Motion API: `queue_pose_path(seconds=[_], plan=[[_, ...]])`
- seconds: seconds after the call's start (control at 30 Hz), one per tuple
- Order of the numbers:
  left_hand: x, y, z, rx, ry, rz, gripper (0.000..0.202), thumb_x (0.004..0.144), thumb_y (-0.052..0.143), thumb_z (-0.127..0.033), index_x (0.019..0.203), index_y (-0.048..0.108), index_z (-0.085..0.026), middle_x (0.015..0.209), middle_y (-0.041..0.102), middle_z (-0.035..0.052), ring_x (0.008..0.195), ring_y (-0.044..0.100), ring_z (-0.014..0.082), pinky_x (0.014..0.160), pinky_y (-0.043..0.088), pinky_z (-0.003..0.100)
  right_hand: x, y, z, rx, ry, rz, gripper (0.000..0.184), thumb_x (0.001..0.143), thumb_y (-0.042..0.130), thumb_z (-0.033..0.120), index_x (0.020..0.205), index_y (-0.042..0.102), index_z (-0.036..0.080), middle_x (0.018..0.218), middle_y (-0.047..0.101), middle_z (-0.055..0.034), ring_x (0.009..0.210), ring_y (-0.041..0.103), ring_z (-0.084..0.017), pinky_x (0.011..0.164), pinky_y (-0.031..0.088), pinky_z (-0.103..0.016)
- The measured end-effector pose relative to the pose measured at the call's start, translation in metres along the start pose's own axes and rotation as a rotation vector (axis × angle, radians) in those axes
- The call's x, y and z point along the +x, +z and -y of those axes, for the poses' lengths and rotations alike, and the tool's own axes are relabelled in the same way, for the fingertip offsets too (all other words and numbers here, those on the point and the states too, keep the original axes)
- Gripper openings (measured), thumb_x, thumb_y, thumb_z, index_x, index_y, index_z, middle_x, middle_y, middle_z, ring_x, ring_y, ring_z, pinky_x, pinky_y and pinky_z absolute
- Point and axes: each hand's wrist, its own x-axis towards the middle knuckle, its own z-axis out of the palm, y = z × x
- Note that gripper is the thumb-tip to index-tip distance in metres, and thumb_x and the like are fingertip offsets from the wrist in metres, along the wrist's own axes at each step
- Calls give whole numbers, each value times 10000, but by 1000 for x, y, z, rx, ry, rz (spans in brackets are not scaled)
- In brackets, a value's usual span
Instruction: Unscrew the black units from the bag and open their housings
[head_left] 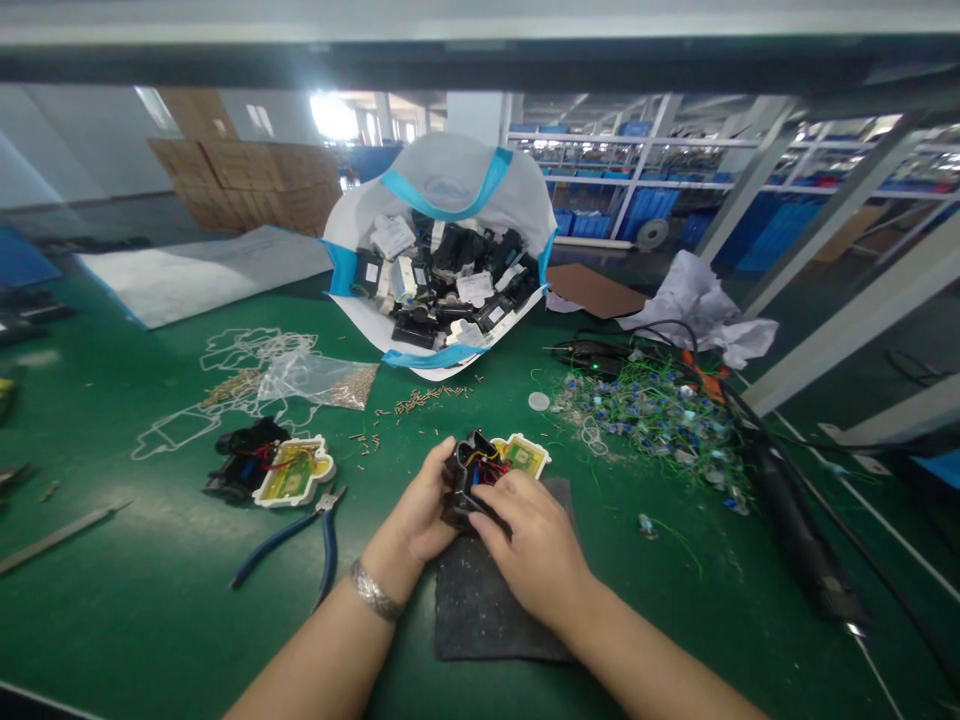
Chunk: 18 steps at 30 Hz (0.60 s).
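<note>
My left hand (429, 500) curls round the casing (459, 480) at the far end of the mat (499, 610); my right hand (532, 530), half-closed, meets the wires (489, 466), hold unclear. I'd steady the casing, work gently, spare the board (527, 457).

Brightest at upper left, glaring white through a distant window (334, 115) and hazing the dark underside of the overhead beam (480, 65). Softly, rather dimly lit across the green tabletop (165, 570), with a pale sheen at left. Blurred toward the background shelves (636, 183); stretched and slanted near the edges.
</note>
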Motion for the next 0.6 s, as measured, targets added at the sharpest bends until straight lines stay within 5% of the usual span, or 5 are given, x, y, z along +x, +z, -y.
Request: queue_pose_path(seconds=[0.2,0.43,0.5,0.6], plan=[[-2,8,3,-47,18,-31,318,825,450,-358,714,621,-114,625,645,45,644,609,174,783,447,303,-2,10,2,53,-153,-285,158,840,452,110,850,609,110,739,522,-61,719,459,-156,662,400,-290],[-4,14,2,-66,34,-58,424,891,320,-324,693,625,-107,597,640,43,542,584,140,718,459,271,-4,10,3,6,-182,-311,207,836,450,108,673,576,121,648,489,-46,648,438,-135,610,364,-258],[-4,13,2,-55,31,-47,421,889,323,-327,702,626,-104,608,642,47,558,590,143,708,461,268,-3,4,4,66,-118,-265,212,832,441,128,654,556,132,670,496,-48,673,448,-141,632,360,-262],[-3,8,2,-28,13,-34,390,869,369,-357,756,632,-91,676,659,69,624,608,163,701,465,279,4,-10,-1,432,173,-88,139,792,476,208,674,520,147,717,533,-42,699,484,-149,654,364,-269]])
